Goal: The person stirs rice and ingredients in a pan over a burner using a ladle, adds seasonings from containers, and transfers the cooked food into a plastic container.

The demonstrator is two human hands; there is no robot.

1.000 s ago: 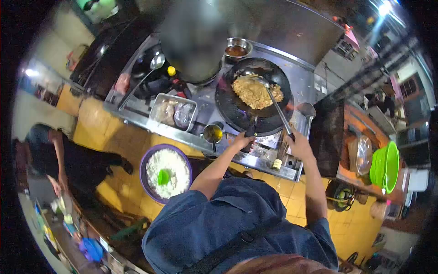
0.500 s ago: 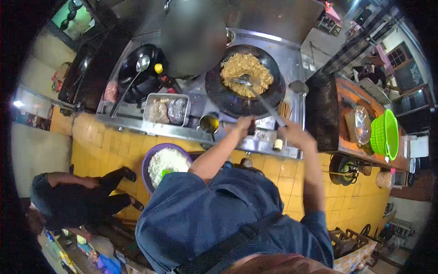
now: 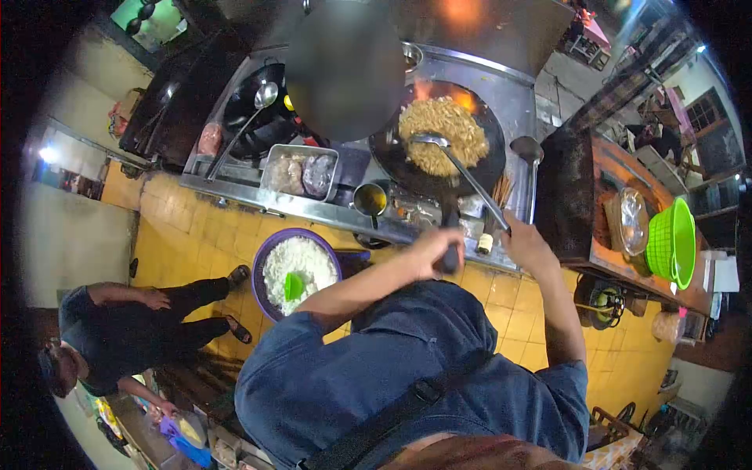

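My left hand (image 3: 429, 255) is closed around the dark handle (image 3: 450, 219) of a black wok (image 3: 385, 160), near its end. Brown fried rice (image 3: 454, 129) lies heaped in the wok, and orange flames (image 3: 464, 100) show at the far side. In my right hand (image 3: 529, 246) is the long shaft of a metal wok spatula (image 3: 473, 182), its head resting on the left part of the rice. A small bottle with a pale label (image 3: 486, 241) stands close to my right hand, beside a bundle of thin sticks (image 3: 502, 188).
Left of the wok are a pot of yellow liquid (image 3: 370, 200), a metal tray of bagged food (image 3: 273, 174) and a ladle (image 3: 266, 95). Below them sits a purple basin (image 3: 257, 270) of white rice with a green scoop (image 3: 293, 286). Another person (image 3: 117, 333) stands at left.
The wok has been pulled toward me by its handle. Its rice has shifted and spread, and flames now show at the rim. The spatula head has moved left within the rice.
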